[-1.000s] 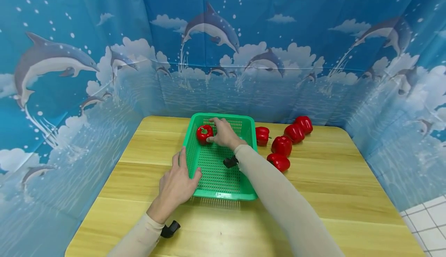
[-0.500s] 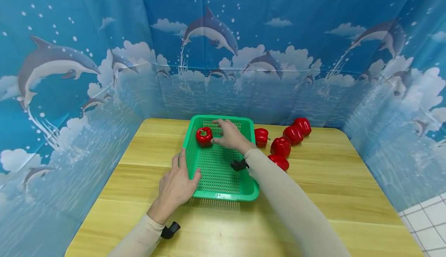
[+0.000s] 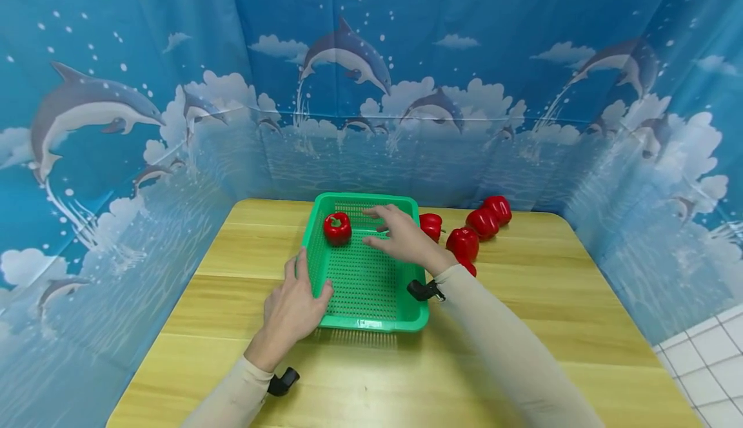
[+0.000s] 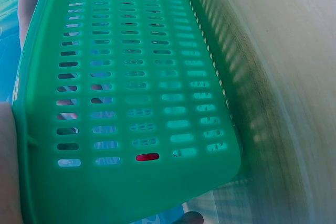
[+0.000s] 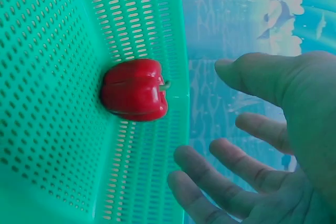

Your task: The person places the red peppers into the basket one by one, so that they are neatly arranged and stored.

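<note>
Now the red pepper [image 3: 337, 227] lies in the basket [image 3: 371, 318], clear of the right hand [image 3: 406, 240]'s spread, empty fingers [image 5: 220, 174]

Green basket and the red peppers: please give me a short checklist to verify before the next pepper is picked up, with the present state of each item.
1. Right hand free: ok, fingers spread, holding nothing.
2. Left hand steadies the green basket: ok, it grips the near left rim.
3. Pepper in the basket settled: ok, it lies in the far left corner, apart from the right hand.
4. Room in the basket: ok, most of the floor is bare.
5. Peppers on the table within view: ok, they lie to the right of the basket.
6. Nearest pepper fully visible: not ok, the right wrist partly hides it.
</note>
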Available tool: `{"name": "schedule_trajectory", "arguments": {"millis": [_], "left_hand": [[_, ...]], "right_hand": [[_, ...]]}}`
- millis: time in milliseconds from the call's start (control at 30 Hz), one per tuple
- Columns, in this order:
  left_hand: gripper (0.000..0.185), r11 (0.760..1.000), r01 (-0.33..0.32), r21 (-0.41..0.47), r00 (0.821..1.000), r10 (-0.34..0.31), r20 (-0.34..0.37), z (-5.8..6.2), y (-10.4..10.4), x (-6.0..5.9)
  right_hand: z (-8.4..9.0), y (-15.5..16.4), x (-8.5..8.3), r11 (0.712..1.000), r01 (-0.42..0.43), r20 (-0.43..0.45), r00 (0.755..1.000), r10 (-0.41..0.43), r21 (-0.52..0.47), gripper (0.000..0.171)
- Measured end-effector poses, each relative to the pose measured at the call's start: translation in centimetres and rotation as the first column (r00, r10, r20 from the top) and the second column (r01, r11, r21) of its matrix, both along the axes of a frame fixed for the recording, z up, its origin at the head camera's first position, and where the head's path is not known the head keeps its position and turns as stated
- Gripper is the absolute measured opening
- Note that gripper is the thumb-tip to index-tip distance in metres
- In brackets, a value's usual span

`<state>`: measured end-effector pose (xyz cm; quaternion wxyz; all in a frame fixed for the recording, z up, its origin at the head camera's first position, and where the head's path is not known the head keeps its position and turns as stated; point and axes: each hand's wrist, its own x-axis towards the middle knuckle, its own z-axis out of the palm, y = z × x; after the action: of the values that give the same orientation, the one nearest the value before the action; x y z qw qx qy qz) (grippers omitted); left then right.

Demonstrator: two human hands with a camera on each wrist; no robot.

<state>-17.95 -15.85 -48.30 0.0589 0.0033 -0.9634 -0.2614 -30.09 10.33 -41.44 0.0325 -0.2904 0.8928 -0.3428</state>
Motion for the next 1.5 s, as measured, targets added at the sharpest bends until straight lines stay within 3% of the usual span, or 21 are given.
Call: {"name": "schedule_trajectory", "arguments": {"millis": [267,767,933,1167,1500], "left_hand": [[0.1,1.0,-0.008,0.005,1.0,0.008,0.001,0.2,-0.3,-0.4],[0.1,1.0,-0.005,-0.002,1.0,0.005,0.015,0.2,-0.3,-0.7],[0.1,1.0,-0.005,-0.009,1.0,0.005,0.012,0.2,-0.2,-0.6],[0.099,1.0,0.001,-0.007,1.0,-0.001,0.005,0.1,0.0,-0.4],[0.099,1.0,0.008,-0.008,1.0,-0.008,0.005,0.0,0.0,-0.2]], "right_hand": [[-0.2,2.4,1.7,0.999,-0.015,-0.049,0.999,0.013,-0.041,0.062],[-2.1,8.9,3.9,0.997,0.066,-0.156,0.985,-0.073,-0.048,0.058],[-3.7,11.6,4.2,0.993,0.112,-0.183,0.976,-0.114,-0.018,0.06],[-5.4,14.7,4.6,0.986,0.162,-0.154,0.976,-0.155,0.036,0.068],[-7.2,16.7,4.8,0.984,0.127,-0.194,0.976,-0.101,0.128,0.079]]}}
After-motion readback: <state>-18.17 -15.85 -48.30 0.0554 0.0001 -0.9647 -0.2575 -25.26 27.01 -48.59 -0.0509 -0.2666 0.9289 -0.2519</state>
